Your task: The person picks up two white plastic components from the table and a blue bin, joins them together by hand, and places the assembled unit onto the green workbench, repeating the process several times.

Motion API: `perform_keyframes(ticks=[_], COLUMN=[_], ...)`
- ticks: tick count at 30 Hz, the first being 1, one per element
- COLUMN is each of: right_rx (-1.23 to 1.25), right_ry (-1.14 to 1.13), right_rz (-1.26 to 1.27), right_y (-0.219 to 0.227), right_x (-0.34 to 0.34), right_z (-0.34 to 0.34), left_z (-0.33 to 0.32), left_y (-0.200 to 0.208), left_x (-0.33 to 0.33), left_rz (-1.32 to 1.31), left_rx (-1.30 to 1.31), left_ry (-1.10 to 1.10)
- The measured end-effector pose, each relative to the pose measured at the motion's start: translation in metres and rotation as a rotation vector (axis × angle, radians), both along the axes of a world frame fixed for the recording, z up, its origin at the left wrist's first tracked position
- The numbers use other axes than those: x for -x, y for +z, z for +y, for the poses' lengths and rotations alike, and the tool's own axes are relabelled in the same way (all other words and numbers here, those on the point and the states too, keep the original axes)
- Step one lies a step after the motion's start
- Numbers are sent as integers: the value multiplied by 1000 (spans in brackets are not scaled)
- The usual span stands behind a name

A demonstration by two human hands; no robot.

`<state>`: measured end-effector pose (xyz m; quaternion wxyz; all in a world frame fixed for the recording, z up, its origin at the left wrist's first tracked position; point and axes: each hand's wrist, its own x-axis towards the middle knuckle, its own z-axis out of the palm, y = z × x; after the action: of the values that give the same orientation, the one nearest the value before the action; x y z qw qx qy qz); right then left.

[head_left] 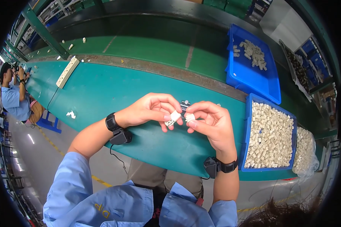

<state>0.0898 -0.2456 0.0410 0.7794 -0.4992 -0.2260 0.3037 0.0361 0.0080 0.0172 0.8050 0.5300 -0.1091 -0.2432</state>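
My left hand and my right hand meet above the green workbench. The left fingers pinch a small white plastic part with a metal piece below it. The right fingers pinch a second small white part. Between and just behind the two parts sits a small dark metal component, touched by fingertips of both hands. Both wrists wear black bands with small black boxes.
A blue bin full of small cream-coloured parts stands right of my right hand. A second blue bin with a few parts lies behind it. A clear bag of parts is at far right. A white power strip lies at left; another person stands far left.
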Motion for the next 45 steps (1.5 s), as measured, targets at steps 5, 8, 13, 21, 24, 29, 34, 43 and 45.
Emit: perform_keyframes(ticks=[5,8,13,21,24,29,34,43,45], right_rx=[-45,-81,-16,17,89,98,143,162,172], right_ry=[34,74,64,24,-45,-101,-93,-119,-111], right_rz=[-104,-131,15,-137,-201,-125,-170,-200,-211], right_y=[-5,-5,-2,-3,-4,1,0,0,-1], right_x=[-3,-2,-3,-3,-2,0,3,4,4], right_z=[-1,-1,-5,-2,-1,0,4,3,2], left_z=[-2,0,-1,-1,-1,-3,-3,-4,-4], left_y=[0,-1,-1,0,3,4,3,-4,-4], left_x=[-2,0,0,-1,-1,0,-2,-1,-1], left_rz=[-21,-14,-1,-11,30,-2,-55,-47,-57], left_rx=[-5,-18,-13,-8,-19,-54,-63,-34,-46], left_ry=[19,32,22,18,24,14,-28,-17,-18])
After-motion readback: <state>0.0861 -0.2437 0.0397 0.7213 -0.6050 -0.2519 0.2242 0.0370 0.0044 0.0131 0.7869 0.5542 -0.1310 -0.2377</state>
